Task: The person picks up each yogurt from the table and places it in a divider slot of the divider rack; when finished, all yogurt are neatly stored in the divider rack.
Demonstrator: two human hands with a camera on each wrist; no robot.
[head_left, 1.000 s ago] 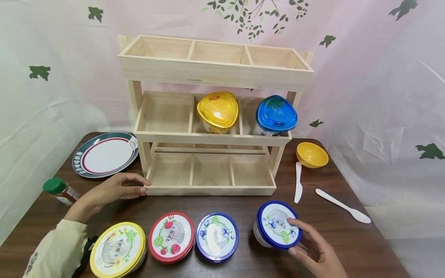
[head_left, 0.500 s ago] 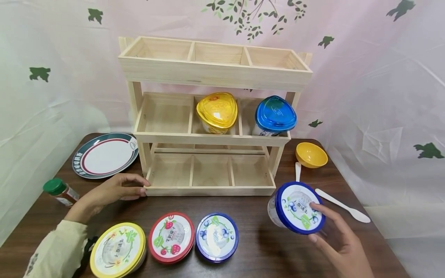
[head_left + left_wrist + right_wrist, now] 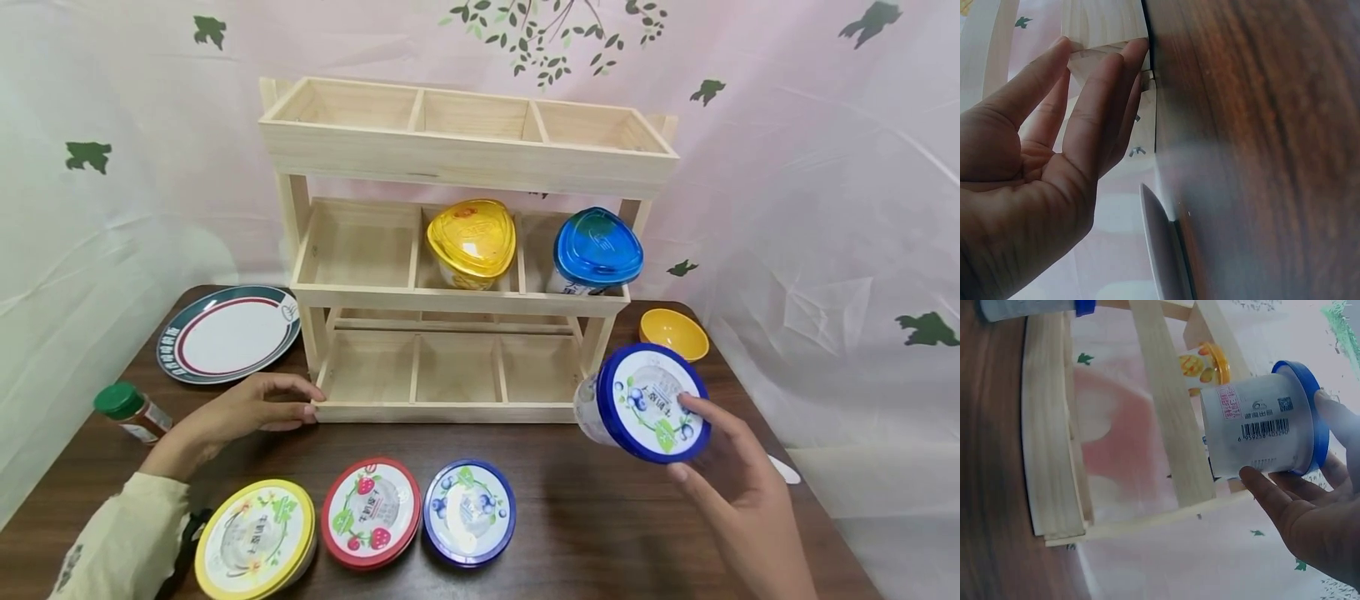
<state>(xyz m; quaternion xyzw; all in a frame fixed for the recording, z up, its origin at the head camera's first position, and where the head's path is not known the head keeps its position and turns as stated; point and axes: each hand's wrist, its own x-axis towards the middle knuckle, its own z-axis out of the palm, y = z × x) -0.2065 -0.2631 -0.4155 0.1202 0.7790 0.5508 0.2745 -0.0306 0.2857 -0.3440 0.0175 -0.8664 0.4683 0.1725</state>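
your right hand [image 3: 738, 492] grips the blue cup [image 3: 643, 403] in the air, just right of the rack [image 3: 450, 250]. your left hand [image 3: 240, 410] rests relaxed against the rack's bottom left corner. likely mid-carry; next calls for picking an empty compartment.

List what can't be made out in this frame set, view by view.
- Head view: the right hand and its blueberry cup hide most of the white spoons; only one tip shows.
- Head view: lid print on the three cups on the table is too small to read.
- Left wrist view: the left hand blocks the wooden rack; the plate is blurred and cut off by the bottom edge.
- Right wrist view: the rack's tiers are blurred.
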